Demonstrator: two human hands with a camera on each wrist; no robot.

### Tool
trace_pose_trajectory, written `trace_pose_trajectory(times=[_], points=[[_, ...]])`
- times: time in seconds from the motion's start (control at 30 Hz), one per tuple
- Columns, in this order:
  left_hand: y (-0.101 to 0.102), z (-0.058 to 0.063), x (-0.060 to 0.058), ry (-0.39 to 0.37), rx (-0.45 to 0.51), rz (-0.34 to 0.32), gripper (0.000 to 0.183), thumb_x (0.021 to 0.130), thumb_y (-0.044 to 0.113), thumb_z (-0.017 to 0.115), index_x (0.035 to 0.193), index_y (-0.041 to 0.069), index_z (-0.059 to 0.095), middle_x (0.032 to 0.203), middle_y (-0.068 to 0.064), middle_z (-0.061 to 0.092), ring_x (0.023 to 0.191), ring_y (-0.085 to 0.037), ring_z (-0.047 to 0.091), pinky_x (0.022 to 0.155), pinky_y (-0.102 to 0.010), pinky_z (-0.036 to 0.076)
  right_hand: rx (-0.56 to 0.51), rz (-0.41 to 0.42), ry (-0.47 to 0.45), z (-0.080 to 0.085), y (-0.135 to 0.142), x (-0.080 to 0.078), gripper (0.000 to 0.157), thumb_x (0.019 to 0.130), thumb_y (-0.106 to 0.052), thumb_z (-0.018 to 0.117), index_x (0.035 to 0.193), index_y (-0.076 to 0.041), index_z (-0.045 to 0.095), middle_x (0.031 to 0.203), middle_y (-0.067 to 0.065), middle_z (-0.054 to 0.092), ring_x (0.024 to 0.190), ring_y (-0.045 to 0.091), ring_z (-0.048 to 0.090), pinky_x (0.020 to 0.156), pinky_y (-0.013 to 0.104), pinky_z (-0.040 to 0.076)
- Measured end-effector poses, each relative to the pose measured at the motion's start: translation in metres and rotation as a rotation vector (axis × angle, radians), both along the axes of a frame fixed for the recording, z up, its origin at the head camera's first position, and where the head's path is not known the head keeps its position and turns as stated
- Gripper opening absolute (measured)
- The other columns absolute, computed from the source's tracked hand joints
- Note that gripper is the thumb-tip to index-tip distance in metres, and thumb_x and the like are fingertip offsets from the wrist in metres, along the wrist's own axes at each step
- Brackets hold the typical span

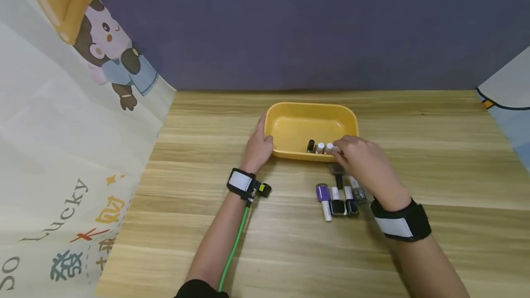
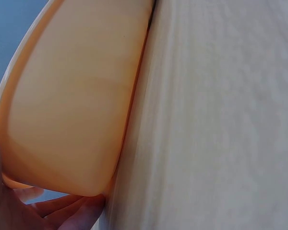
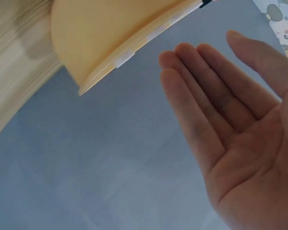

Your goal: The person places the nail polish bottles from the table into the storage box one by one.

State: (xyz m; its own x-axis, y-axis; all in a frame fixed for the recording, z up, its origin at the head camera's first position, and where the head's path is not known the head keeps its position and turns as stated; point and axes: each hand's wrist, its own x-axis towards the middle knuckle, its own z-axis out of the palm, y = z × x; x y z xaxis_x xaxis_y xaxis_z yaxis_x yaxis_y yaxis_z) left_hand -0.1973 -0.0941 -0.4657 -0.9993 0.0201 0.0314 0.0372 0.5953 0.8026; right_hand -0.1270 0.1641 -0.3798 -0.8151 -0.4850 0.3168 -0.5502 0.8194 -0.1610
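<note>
Gripping a smooth, rounded tray (image 1: 300,128) is the left hand (image 1: 258,150); right hand (image 1: 366,162) hovers released by capped bottles (image 1: 320,148).

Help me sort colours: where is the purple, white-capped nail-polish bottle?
In the head view, the purple bottle lies on the wood-grain table, on the near side of the yellow plastic tray, just left of a black bottle with a white cap.

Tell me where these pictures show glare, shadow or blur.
Head view: small glints inside the yellow tray, a shadow on the table beside the right arm; left wrist view: the table looks pale, its grain blurred; right wrist view: the right hand fairly clear, the background hazy.
</note>
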Motion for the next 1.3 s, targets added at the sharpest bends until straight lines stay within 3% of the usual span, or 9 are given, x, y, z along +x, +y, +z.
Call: trace_pose_trajectory(times=[0.33,0.67,0.87,1.2,1.3], points=[[-0.001,0.000,-0.001,0.016,-0.017,0.000,0.068,0.089,0.022,0.038,0.142,0.049,0.005,0.141,-0.005,0.042,0.105,-0.018,0.051,0.093,-0.037,0.039,-0.012,-0.042,-0.065,0.005,0.011,0.011,0.015,0.086,-0.019,0.058,0.075,-0.010,0.060,0.065,-0.003,0.048,0.057,0.011,0.044,0.052,0.031,0.039],[-0.001,-0.001,-0.001,0.018,0.003,-0.009,0.069,0.089,0.020,0.038,0.142,0.050,0.005,0.142,-0.006,0.041,0.107,-0.018,0.050,0.094,-0.037,0.037,0.041,-0.095,-0.188,0.013,0.019,0.016,0.020,0.085,-0.020,0.059,0.068,-0.011,0.057,0.055,-0.003,0.041,0.048,0.010,0.037,0.046,0.027,0.031],[-0.001,0.001,-0.001,0.010,0.008,-0.007,0.069,0.089,0.020,0.038,0.142,0.049,0.005,0.143,-0.005,0.040,0.105,-0.018,0.051,0.094,-0.036,0.037,0.094,-0.114,-0.245,0.011,0.021,0.016,0.031,0.084,-0.016,0.055,0.056,-0.015,0.044,0.051,-0.004,0.034,0.048,0.012,0.034,0.047,0.028,0.028],[-0.001,0.003,0.000,-0.008,-0.008,-0.002,0.068,0.089,0.023,0.037,0.142,0.049,0.003,0.144,-0.005,0.038,0.105,-0.020,0.050,0.093,-0.038,0.038,0.241,-0.101,-0.528,-0.001,0.023,0.012,0.017,0.081,-0.019,0.061,0.067,-0.014,0.054,0.060,-0.001,0.046,0.054,0.014,0.042,0.049,0.029,0.035],[-0.001,0.003,0.001,-0.009,-0.011,-0.004,0.069,0.089,0.023,0.037,0.142,0.049,0.003,0.144,-0.006,0.037,0.109,-0.019,0.050,0.094,-0.038,0.037,0.241,-0.096,-0.583,-0.003,0.022,0.012,0.009,0.081,-0.014,0.060,0.073,-0.013,0.057,0.063,-0.001,0.048,0.056,0.015,0.043,0.050,0.029,0.037]])
